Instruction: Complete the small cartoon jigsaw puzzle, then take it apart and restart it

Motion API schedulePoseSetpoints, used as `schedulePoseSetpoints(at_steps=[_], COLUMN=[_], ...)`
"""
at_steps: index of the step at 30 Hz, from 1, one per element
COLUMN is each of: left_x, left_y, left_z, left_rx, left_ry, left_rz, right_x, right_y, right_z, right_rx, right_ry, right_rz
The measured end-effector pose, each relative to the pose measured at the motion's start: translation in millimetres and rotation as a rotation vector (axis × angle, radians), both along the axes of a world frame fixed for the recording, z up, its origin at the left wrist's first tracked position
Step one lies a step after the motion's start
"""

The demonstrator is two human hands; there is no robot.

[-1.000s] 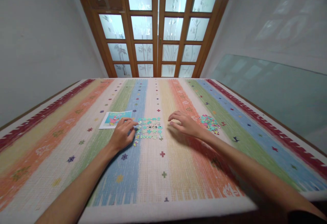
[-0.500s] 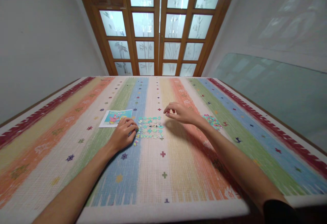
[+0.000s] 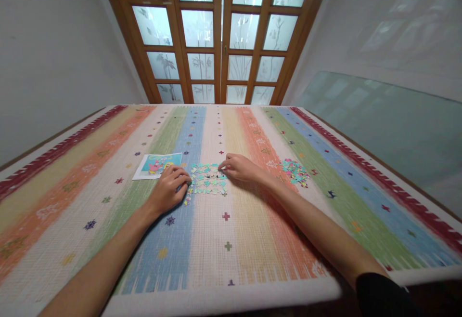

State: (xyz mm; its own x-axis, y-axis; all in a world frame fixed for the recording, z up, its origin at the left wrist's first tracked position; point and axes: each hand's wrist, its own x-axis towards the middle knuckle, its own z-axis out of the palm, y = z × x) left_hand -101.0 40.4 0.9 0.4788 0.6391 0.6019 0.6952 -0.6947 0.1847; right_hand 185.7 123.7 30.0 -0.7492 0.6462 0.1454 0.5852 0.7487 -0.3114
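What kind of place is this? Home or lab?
Most likely a room in a home: a striped multicoloured woven rug covers the floor, wooden-framed frosted-glass doors stand at the far end, and a partly assembled teal jigsaw puzzle lies between both hands.

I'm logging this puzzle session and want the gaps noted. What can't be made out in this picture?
- Head view: whether the right hand pinches a piece at the puzzle; fingertips too small.
- Left hand covers the puzzle's left edge.
- Loose pieces: single shapes too small.
- Reference card: its near corner hidden by the left hand.
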Motion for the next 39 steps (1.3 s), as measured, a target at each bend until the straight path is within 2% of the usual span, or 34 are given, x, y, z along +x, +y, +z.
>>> schedulePoseSetpoints(at_steps=[8,17,21,26,31,39], left_x=[0.9,1.4,2.4,3.4,8.0,20.1], left_y=[-0.8,-0.2,-0.7,-0.9,-3.9,-10.2], left_z=[1.0,-1.0,-1.1,-0.7,0.9,2.3], left_rx=[-0.018,-0.005,0.004,0.038,0.070,0.076], left_ry=[-0.001,-0.012,-0.014,-0.010,0.013,0.011], left_rz=[-0.006,-0.008,-0.020,-0.036,-0.075,-0.118], right_x=[0.5,4.1,6.5,18.1,37.9,59.7], right_y=[-0.3,2.3,1.1,-4.9,-22.6,-72.6], right_z=[-3.8,-13.3,-5.9,14.0,21.8,-0.4], right_rx=[-0.020,-0.045,-0.127,-0.192,-0.236,-0.430], right_ry=[-0.021,0.006,0.062,0.173,0.181,0.261], right_rz=[-0.003,-0.083,-0.091,-0.083,-0.081,-0.263])
